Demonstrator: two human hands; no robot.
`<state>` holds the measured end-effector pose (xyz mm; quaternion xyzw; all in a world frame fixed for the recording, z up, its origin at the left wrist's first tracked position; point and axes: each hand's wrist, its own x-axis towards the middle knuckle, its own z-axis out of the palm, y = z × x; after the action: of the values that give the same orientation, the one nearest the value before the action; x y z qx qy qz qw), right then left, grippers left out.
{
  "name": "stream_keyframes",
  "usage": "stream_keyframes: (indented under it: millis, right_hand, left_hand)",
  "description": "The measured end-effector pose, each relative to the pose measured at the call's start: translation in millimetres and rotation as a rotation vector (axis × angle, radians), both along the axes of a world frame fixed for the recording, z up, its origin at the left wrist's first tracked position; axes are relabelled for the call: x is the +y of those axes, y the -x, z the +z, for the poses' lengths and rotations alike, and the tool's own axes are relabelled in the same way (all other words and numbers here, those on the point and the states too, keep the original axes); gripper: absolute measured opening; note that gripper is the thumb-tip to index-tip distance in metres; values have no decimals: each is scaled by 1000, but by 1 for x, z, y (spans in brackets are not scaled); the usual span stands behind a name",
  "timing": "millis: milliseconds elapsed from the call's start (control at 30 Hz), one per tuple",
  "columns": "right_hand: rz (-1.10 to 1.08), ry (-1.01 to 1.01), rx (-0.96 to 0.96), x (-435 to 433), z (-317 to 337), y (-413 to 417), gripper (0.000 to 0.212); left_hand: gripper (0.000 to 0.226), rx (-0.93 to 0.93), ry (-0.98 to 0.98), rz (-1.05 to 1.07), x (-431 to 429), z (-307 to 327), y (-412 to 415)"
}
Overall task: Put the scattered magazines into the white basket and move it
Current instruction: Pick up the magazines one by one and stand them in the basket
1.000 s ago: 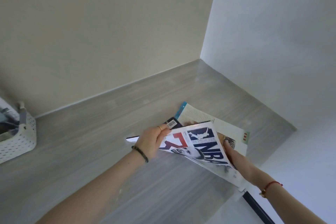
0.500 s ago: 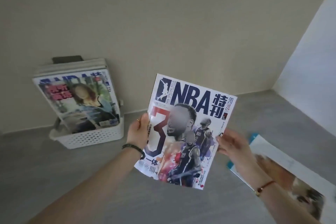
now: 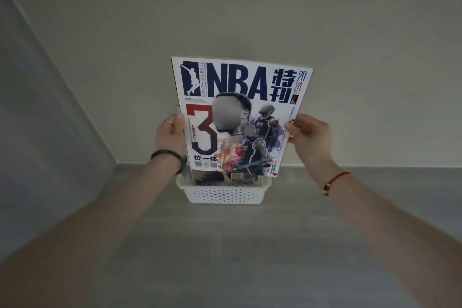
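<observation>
While L hand (image 3: 170, 136), R hand (image 3: 308, 136) grip: 1 mag (image 3: 240, 112) | over 1 basket (image 3: 223, 194)

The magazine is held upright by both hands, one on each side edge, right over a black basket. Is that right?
Only the colour is wrong: the basket is white, not black, as the head view shows. The magazine is indeed held upright, left hand and right hand on its side edges, over that basket.

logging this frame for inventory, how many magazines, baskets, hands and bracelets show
glossy NBA-cover magazine held upright: 1 (any behind it hidden)
white perforated plastic basket: 1
hands: 2, left hand, right hand
wrist bracelets: 2, dark braided bracelet, red string bracelet
total: 6
</observation>
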<state>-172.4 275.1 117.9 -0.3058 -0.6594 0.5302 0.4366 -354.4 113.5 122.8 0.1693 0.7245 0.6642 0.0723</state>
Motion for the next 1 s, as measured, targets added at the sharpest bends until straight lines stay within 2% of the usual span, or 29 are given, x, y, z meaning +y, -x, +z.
stream_keyframes:
  millis: [300, 533, 667, 733, 800, 833, 933, 1000]
  right_hand:
    - [-56, -62, -85, 12, -32, 76, 21]
    - [-101, -51, -115, 11, -60, 85, 22]
    - [-138, 4, -221, 11, -83, 78, 17]
    - [-144, 9, -278, 12, -88, 75, 15]
    - [-136, 0, -274, 13, -87, 75, 16]
    - [-134, -16, -258, 13, -85, 77, 23]
    - [-92, -120, -237, 19, -72, 85, 68]
    - [7, -107, -232, 24, -60, 95, 77]
  left_hand:
    - [30, -142, 24, 75, 11, -61, 52]
    - [27, -73, 37, 52, 8, -84, 72]
    - [21, -75, 96, 44, 10, -99, 61]
    - [14, -157, 21, 49, 12, -100, 54]
    - [24, -204, -49, 37, 14, -98, 53]
    - [34, -191, -37, 4, 15, -96, 53]
    - [54, -147, -54, -176, 21, -86, 57]
    - [59, -140, -39, -233, 27, -74, 61]
